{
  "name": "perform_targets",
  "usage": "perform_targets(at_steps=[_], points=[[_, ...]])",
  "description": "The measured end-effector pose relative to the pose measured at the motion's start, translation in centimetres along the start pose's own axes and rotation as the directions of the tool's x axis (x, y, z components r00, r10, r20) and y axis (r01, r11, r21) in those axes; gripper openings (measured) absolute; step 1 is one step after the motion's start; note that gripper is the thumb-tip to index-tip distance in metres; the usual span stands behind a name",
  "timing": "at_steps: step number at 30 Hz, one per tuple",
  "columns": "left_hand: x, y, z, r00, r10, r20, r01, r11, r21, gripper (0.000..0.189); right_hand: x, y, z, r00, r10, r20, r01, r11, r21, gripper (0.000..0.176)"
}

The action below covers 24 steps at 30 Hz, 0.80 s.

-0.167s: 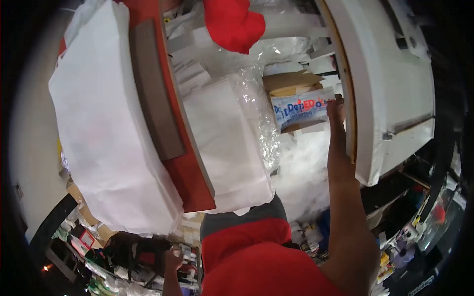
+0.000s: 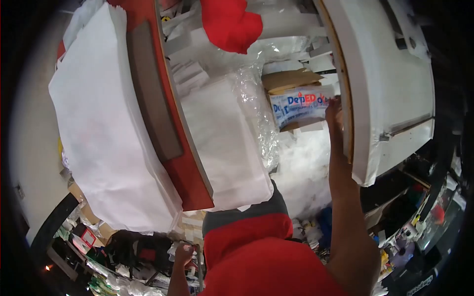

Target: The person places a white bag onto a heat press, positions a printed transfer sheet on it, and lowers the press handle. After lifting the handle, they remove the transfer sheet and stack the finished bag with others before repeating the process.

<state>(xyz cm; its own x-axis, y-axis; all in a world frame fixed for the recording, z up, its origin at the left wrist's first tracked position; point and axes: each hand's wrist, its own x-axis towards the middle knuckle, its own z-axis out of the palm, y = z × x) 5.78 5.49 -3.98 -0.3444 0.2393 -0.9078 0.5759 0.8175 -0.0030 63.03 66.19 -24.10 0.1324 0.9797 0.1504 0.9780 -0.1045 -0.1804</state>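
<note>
My right hand (image 2: 335,112) reaches forward, its fingers closed at the right end of a clear plastic bag (image 2: 308,100) with blue and red "DepED" lettering. That bag lies over similar printed bags in an open cardboard box (image 2: 291,81). Down by my left side hangs my left hand (image 2: 184,253), with its fingers curled in. Whether anything is inside those fingers does not show. Between my body and the box lies a stack of white bags or sheets (image 2: 222,143), and crumpled clear plastic wrap (image 2: 266,133) runs along its right side.
A tall white stack (image 2: 106,128) stands on the left beside a red board (image 2: 190,182) and a brown strip (image 2: 155,98). Red cloth (image 2: 232,24) shows at the top. A white panel (image 2: 390,98) rises close beyond my right arm. Cluttered goods fill both lower corners.
The printed bag's right end has shifted slightly and its lettering lies flatter. My left hand has swung a little to the right. The right hand stays at the bag's end.
</note>
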Motion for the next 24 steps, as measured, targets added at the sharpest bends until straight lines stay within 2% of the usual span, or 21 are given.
perform_targets(at_steps=[1,2,3,4,5,6,7,8,10,11,12,13,15,16,17,18,19,20,22,23,24], points=[[0.3,-1.3,0.0,0.999,-0.039,-0.009,0.038,0.995,-0.088,0.033,-1.7,1.7,1.9,0.998,0.048,0.041,-0.056,0.974,0.22,0.018],[2.2,-2.4,0.7,0.998,-0.059,-0.015,0.055,0.981,-0.185,0.033,-2.2,1.7,1.5,0.998,0.047,0.029,-0.052,0.974,0.218,0.018],[4.5,-4.0,0.7,0.999,-0.008,-0.033,0.0,0.975,-0.224,0.033,-2.8,1.0,1.1,0.997,0.005,-0.079,0.01,0.982,0.187,0.019],[4.7,-3.3,-0.3,0.999,0.001,-0.046,-0.011,0.974,-0.228,0.033,-3.6,0.6,0.7,0.982,-0.039,-0.182,0.067,0.987,0.146,0.019],[4.8,-2.0,-1.8,0.992,0.044,-0.118,-0.069,0.974,-0.215,0.033,-4.7,1.8,1.8,0.98,-0.04,-0.196,0.069,0.987,0.148,0.019],[5.0,-0.7,-3.4,0.977,0.09,-0.195,-0.129,0.971,-0.199,0.033,-5.3,2.9,2.7,0.877,-0.429,-0.217,0.314,0.853,-0.418,0.023],[5.3,-0.6,-4.4,0.96,0.146,-0.239,-0.197,0.959,-0.206,0.033,-5.9,4.2,3.4,0.799,-0.587,-0.131,0.371,0.653,-0.66,0.026],[5.6,-1.0,-5.4,0.954,0.155,-0.257,-0.212,0.954,-0.211,0.033,-6.4,5.5,4.2,0.69,-0.722,-0.04,0.362,0.393,-0.846,0.028],[6.1,-1.8,-7.1,0.942,0.139,-0.305,-0.216,0.947,-0.238,0.032,-8.3,8.1,4.5,0.892,-0.452,0.016,0.384,0.739,-0.554,0.034],[4.7,-0.6,-8.7,0.952,0.094,-0.293,-0.177,0.946,-0.272,0.032,-8.0,5.6,2.5,0.977,-0.199,0.075,0.213,0.933,-0.291,0.036],[5.0,-1.3,-9.1,0.941,0.093,-0.326,-0.193,0.937,-0.29,0.032,-7.4,1.7,-0.5,0.977,0.083,0.197,-0.07,0.995,-0.07,0.038],[5.3,-2.5,-9.5,0.942,0.091,-0.324,-0.177,0.953,-0.246,0.033,-6.7,-1.0,-2.6,0.922,0.235,0.306,-0.241,0.97,-0.019,0.04],[7.3,-6.4,-9.7,0.937,0.104,-0.333,-0.163,0.974,-0.155,0.034,-6.0,-5.4,-6.5,0.787,0.423,0.45,-0.463,0.886,-0.025,0.044],[7.7,-7.1,-10.0,0.946,0.068,-0.317,-0.128,0.977,-0.172,0.033,-6.6,-4.9,-6.3,0.85,0.374,0.372,-0.39,0.92,-0.034,0.049],[9.3,-9.7,-9.6,0.959,0.133,-0.249,-0.143,0.989,-0.024,0.033,-7.4,-4.0,-5.5,0.903,0.32,0.289,-0.317,0.947,-0.057,0.053],[11.3,-11.5,-9.6,0.967,0.188,-0.172,-0.167,0.977,0.129,0.032,-7.5,-3.8,-4.3,0.885,0.429,0.182,-0.403,0.9,-0.165,0.06],[10.3,-10.9,-10.1,0.955,0.138,-0.261,-0.144,0.99,-0.003,0.031,-8.0,0.6,0.4,0.928,0.364,0.085,-0.337,0.913,-0.228,0.07],[8.9,-11.0,-10.3,0.941,0.073,-0.331,-0.125,0.983,-0.136,0.03,-7.6,-1.6,-2.2,0.873,0.469,0.133,-0.448,0.88,-0.159,0.079],[8.9,-12.1,-10.3,0.942,0.07,-0.327,-0.129,0.978,-0.161,0.03,-6.8,-3.5,-4.0,0.848,0.504,0.163,-0.49,0.864,-0.118,0.086],[8.8,-12.8,-10.1,0.949,0.061,-0.311,-0.121,0.976,-0.18,0.03,-6.7,-2.5,-2.5,0.913,0.407,0.027,-0.405,0.913,-0.055,0.094],[8.2,-13.4,-9.6,0.953,0.046,-0.299,-0.105,0.977,-0.186,0.03,-6.1,-3.9,-3.9,0.892,0.431,0.134,-0.432,0.901,-0.025,0.098]])
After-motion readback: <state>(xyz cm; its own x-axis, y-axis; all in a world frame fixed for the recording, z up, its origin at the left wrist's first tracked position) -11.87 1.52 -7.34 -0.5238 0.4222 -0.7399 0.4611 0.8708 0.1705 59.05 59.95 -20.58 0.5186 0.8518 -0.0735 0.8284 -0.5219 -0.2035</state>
